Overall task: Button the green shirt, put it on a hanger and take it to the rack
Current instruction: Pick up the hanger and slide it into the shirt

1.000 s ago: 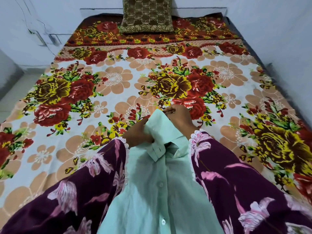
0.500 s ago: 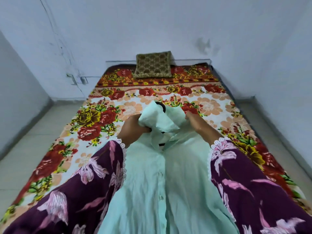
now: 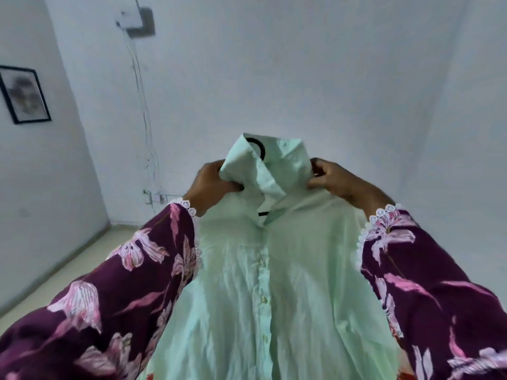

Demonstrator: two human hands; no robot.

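I hold the pale green shirt (image 3: 277, 283) up in front of me, its buttoned front facing me. A black hanger (image 3: 259, 148) sits inside it; only the hook above the collar and a short bar at the neck opening show. My left hand (image 3: 211, 186) grips the shirt at the left side of the collar. Over at the right shoulder, my right hand (image 3: 333, 179) pinches the fabric beside the collar. The collar stands up, partly folded.
White walls fill the view ahead. A framed picture (image 3: 24, 94) hangs on the left wall, a switch box (image 3: 137, 19) with dangling wires on the far wall. A strip of pale floor (image 3: 63, 267) shows at lower left. No rack is in sight.
The shirt has been lifted off the bed and raised upright. My view has swung up from the floral bed to the walls. Both hands stay at the collar.
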